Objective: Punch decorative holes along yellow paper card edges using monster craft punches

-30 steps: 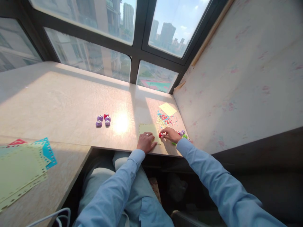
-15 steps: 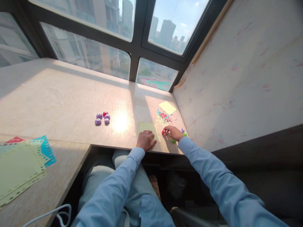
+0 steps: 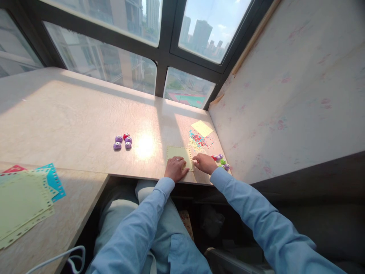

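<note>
My left hand lies spread on a pale yellow sheet with small holes along its edges, at the table's front edge. Just right of it, my right hand has its fingers bent together at the sheet's right edge; whatever is between them, if anything, cannot be made out. Beyond the right wrist stands a group of small craft punches: a red punch, a green punch and purple ones. Behind the hands lies a scatter of red, blue and yellow paper bits.
A yellow paper piece lies near the wall. Purple punches and a red punch stand left of centre. Punched yellow sheets and a blue sheet lie at the left, above a white cable.
My right hand has shifted slightly left to the sheet's edge. The red punch at its fingertips no longer shows there, and a red one now shows beyond the hand. My left hand stays put.
</note>
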A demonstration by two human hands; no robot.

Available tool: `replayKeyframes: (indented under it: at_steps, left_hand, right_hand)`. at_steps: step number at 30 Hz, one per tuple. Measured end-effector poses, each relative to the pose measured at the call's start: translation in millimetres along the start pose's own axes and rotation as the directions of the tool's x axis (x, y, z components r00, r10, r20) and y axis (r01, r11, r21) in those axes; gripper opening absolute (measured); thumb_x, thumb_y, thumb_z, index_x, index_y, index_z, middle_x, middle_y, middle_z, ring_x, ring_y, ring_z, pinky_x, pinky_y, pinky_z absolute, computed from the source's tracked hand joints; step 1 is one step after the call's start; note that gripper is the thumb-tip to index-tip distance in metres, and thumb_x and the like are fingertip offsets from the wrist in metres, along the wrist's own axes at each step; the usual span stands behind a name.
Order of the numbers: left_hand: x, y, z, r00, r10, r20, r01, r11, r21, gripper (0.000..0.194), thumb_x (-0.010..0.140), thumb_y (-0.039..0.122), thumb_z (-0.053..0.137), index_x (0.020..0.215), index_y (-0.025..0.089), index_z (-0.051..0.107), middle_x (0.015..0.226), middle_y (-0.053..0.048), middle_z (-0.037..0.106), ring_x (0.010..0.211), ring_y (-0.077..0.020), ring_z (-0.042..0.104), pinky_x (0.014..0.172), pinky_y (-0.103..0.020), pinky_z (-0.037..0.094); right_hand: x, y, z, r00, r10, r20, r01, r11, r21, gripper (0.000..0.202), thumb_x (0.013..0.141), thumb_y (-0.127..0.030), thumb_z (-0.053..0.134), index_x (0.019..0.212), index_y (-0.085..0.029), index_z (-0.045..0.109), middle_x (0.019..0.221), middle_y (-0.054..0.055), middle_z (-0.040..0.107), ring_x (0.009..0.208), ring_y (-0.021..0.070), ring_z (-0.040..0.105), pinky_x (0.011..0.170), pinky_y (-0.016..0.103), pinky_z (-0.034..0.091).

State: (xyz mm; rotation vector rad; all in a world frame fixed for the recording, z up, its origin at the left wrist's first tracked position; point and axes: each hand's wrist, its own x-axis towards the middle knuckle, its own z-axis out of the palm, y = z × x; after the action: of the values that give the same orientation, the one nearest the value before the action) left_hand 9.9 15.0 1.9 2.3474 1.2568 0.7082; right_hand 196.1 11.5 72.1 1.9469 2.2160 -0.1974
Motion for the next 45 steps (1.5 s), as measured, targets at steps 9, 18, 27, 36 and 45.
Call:
replayKeyframes:
  at_steps: [9,18,27,36,45]
  left_hand:
    - [0.0,1.7,-3.0,1.0,-0.013,0.014,0.013,1.0,-0.012,0.02,0.083,0.035,0.07,0.098,0.021,0.069,0.122,-0.007,0.066,0.117,-0.0271,0.056,0.093,-0.042,0.042]
    - [0.8,0.6,-1.6,1.0,-0.01,0.003,0.01,1.0,-0.016,0.02,0.083,0.034,0.07,0.097,0.021,0.069,0.121,-0.007,0.067,0.116,-0.0272,0.057,0.094,-0.043,0.043]
    - [0.3,0.5,0.1,1.0,0.0,-0.008,0.0,1.0,0.009,0.018,0.084,0.034,0.069,0.097,0.021,0.069,0.12,-0.007,0.068,0.114,-0.0271,0.058,0.092,-0.043,0.044]
    - [0.0,1.1,-1.8,1.0,-0.016,0.005,0.016,1.0,0.005,0.019,0.084,0.035,0.069,0.098,0.021,0.069,0.121,-0.006,0.067,0.115,-0.0266,0.057,0.092,-0.042,0.043]
    - [1.0,0.5,-2.0,0.998,-0.043,-0.038,0.041,0.997,-0.068,0.023,0.088,0.039,0.064,0.1,0.021,0.07,0.114,-0.006,0.07,0.11,-0.0248,0.06,0.092,-0.04,0.044]
  right_hand:
    - [2.7,-5.5,14.1,0.994,0.11,-0.023,-0.106,0.987,0.119,0.025,0.09,-0.028,0.052,0.098,-0.023,0.075,0.1,0.008,0.072,0.094,0.0198,0.064,0.076,0.025,0.044]
    - [9.1,3.8,31.8,0.982,0.143,-0.122,-0.056,0.842,0.536,0.03,0.084,-0.021,0.058,0.11,-0.018,0.075,0.106,0.007,0.072,0.099,0.0192,0.066,0.094,0.031,0.05]
    - [4.7,1.0,34.8,0.967,0.209,-0.147,-0.076,0.786,0.614,0.03,0.077,-0.013,0.06,0.103,-0.016,0.074,0.104,0.006,0.072,0.095,0.0187,0.066,0.094,0.033,0.052]
    - [-0.1,-11.8,27.4,0.917,0.37,0.152,-0.244,0.218,0.945,0.04,0.071,-0.012,0.067,0.111,-0.009,0.065,0.102,0.01,0.071,0.053,0.0049,0.056,0.042,0.015,0.039]
    - [0.1,-11.8,28.5,0.936,0.292,0.196,-0.191,-0.047,0.98,0.039,0.061,-0.011,0.072,0.1,-0.012,0.066,0.1,0.009,0.072,0.049,0.0026,0.049,0.043,0.016,0.039]
